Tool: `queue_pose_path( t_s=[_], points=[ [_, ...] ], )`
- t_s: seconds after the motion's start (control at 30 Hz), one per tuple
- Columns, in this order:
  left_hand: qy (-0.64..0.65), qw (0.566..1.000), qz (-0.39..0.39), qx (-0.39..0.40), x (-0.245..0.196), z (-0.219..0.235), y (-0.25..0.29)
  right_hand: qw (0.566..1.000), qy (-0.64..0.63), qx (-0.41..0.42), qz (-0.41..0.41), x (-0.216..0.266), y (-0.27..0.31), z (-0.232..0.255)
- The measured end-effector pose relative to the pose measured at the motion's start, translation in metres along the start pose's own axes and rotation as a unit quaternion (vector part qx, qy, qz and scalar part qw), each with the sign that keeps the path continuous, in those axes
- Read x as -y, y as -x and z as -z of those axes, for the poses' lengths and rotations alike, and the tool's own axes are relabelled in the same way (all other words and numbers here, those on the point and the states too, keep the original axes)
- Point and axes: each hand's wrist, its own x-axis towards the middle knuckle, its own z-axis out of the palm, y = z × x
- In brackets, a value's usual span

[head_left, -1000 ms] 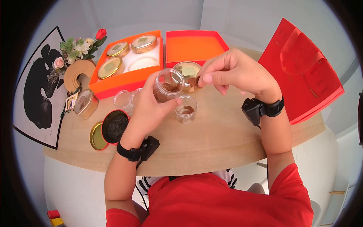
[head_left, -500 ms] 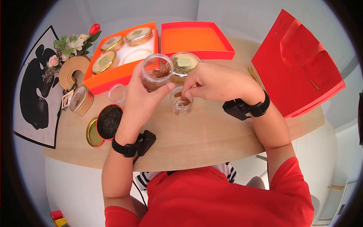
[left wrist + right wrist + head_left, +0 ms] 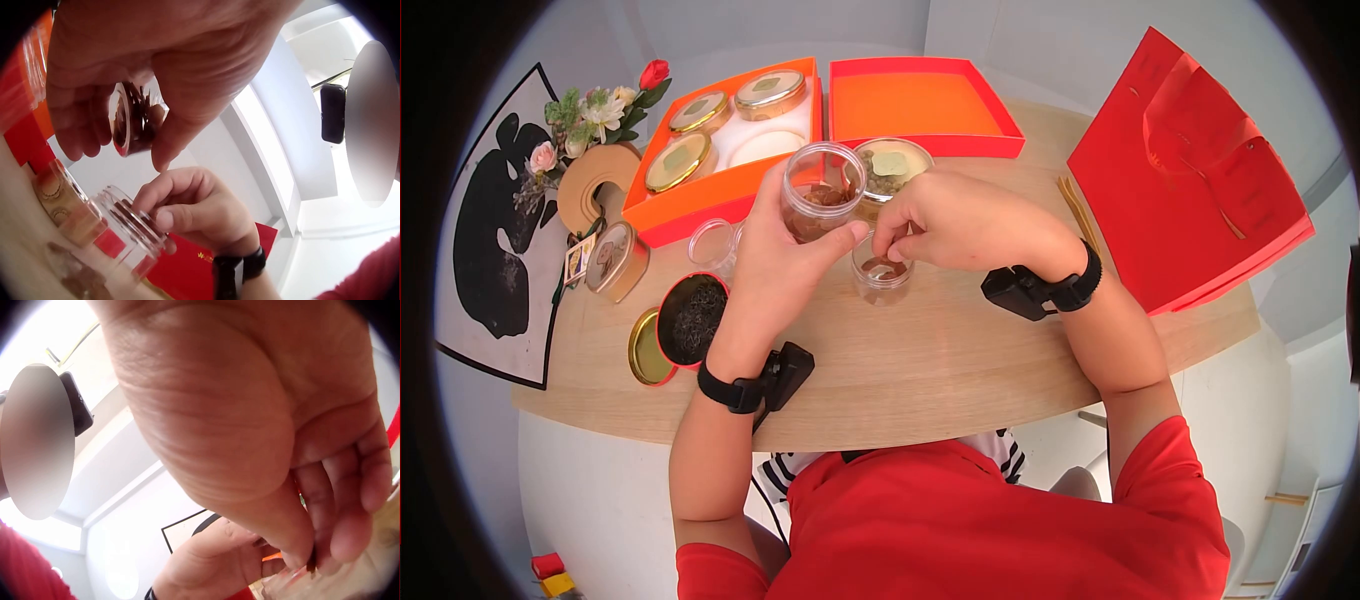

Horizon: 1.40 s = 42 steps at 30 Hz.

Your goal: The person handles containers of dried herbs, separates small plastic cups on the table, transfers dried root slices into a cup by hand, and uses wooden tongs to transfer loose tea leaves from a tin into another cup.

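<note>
My left hand (image 3: 775, 250) grips a clear jar (image 3: 824, 205) of brown dried pieces, tilted above the table with its mouth toward me. Directly at the mouth of a smaller clear jar (image 3: 881, 283) are the bent fingers of my right hand (image 3: 980, 222). Between thumb and fingertip it pinches a small brown dried piece (image 3: 311, 562), seen in the right wrist view. More brown pieces lie inside the small jar, which stands upright on the table. Just behind the hands stands a jar with a gold rim and a pale label (image 3: 892, 163).
An orange box (image 3: 700, 205) with several gold-lidded jars stands at the back, its lid (image 3: 925, 100) to its right. A red paper bag (image 3: 1190, 190) is at the right. On the left are a tin of dark leaves (image 3: 691, 320), a gold lid (image 3: 647, 350), another jar (image 3: 617, 262) and flowers (image 3: 600, 115).
My right hand has come left and toward me, from beside the gold-rimmed jar to the small jar's mouth. My left hand keeps its grip on the tilted jar.
</note>
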Motion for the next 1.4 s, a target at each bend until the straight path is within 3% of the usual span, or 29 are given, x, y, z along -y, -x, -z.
queue_pose_path(
  t_s=[0.5, 0.8, 0.9, 0.93, 1.03, 1.13, 1.17, 1.4],
  points=[
    [-0.002, 1.000, -0.004, 0.005, 0.002, 0.000, 0.000, 1.000, -0.014, -0.005, -0.009, -0.001, -0.001, -0.001],
    [0.032, 0.998, -0.042, 0.016, 0.001, -0.004, 0.002, 0.996, 0.034, -0.079, 0.011, 0.012, 0.022, 0.026],
    [-0.016, 0.998, -0.043, 0.034, 0.001, -0.005, 0.002, 0.970, 0.058, -0.218, 0.085, 0.028, 0.037, 0.031],
    [-0.015, 0.998, -0.051, 0.036, 0.002, -0.005, 0.002, 0.970, 0.057, -0.220, 0.085, 0.033, 0.040, 0.030],
    [-0.012, 0.997, -0.053, 0.045, 0.002, -0.006, 0.002, 0.937, 0.078, -0.257, 0.224, 0.038, 0.040, 0.017],
    [0.004, 0.997, -0.054, 0.047, 0.002, -0.006, 0.003, 0.924, 0.087, -0.263, 0.265, 0.040, 0.035, -0.001],
    [0.018, 0.997, -0.060, 0.044, 0.002, -0.007, 0.003, 0.918, 0.150, -0.258, 0.260, 0.038, 0.034, -0.004],
    [-0.001, 0.997, -0.064, 0.051, 0.001, -0.007, 0.005, 0.927, 0.200, -0.220, 0.229, 0.032, 0.030, -0.016]
  ],
)
